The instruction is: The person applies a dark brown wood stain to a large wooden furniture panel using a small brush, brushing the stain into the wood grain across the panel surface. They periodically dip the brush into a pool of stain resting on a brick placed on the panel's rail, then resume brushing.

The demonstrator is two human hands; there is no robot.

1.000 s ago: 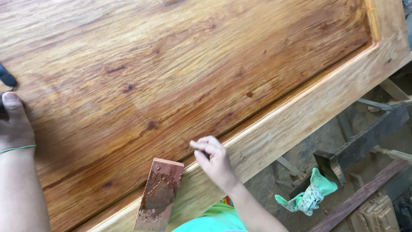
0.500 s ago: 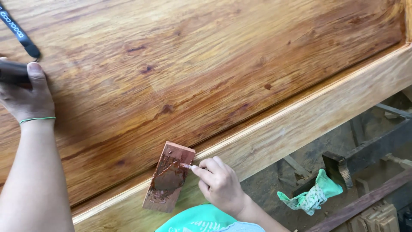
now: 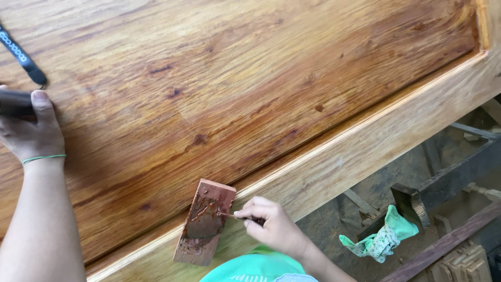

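One green rag (image 3: 385,239) below the wooden door panel (image 3: 250,94).

two hands (image 3: 31,133), one block (image 3: 204,222), one rag (image 3: 383,237).

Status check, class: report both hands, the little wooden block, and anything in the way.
Left hand gripping dark tool on the panel. Right hand dips thin stick into brown paste on small wooden block. Nothing between them.

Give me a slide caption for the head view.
Right hand dips thin tool into brown paste on wooden block; left hand rests on varnished panel.
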